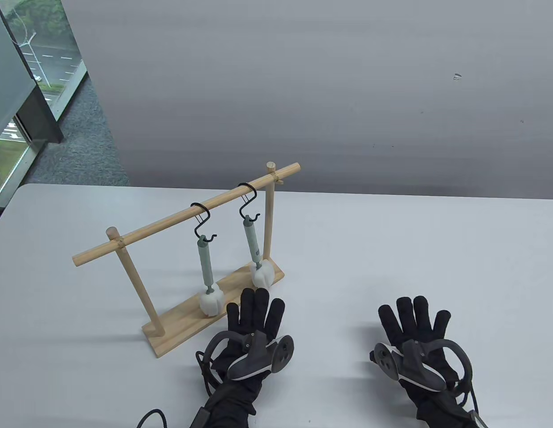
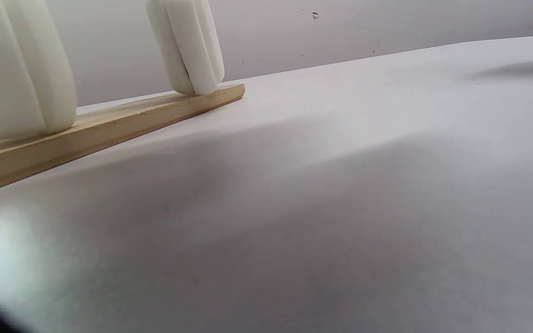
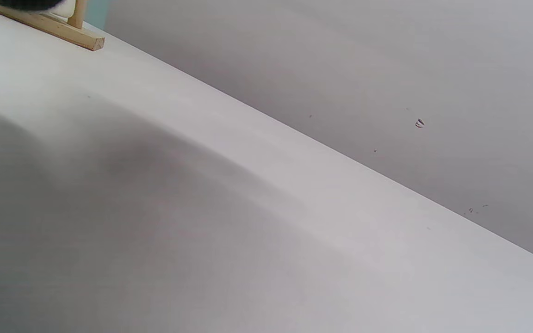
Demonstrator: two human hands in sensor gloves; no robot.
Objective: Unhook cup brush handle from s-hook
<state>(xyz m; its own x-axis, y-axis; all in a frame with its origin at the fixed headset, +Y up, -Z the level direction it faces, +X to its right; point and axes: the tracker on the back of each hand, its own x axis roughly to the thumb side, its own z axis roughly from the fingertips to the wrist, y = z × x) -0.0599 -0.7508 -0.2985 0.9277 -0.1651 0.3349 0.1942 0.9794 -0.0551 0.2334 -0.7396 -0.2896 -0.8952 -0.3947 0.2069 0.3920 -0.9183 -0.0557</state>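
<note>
Hands flat, near hooked cup brushes.

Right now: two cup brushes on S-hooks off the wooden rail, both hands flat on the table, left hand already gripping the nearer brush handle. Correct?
Not quite. The left hand grips nothing: the table view shows it lying open on the table, fingers spread, just short of the rack's base. The rest stands: two cup brushes hang from S-hooks on the wooden rail, and the right hand lies flat.

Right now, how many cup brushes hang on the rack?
2. Left cup brush on the left s-hook; right cup brush on the right s-hook. None looks hidden.
</note>
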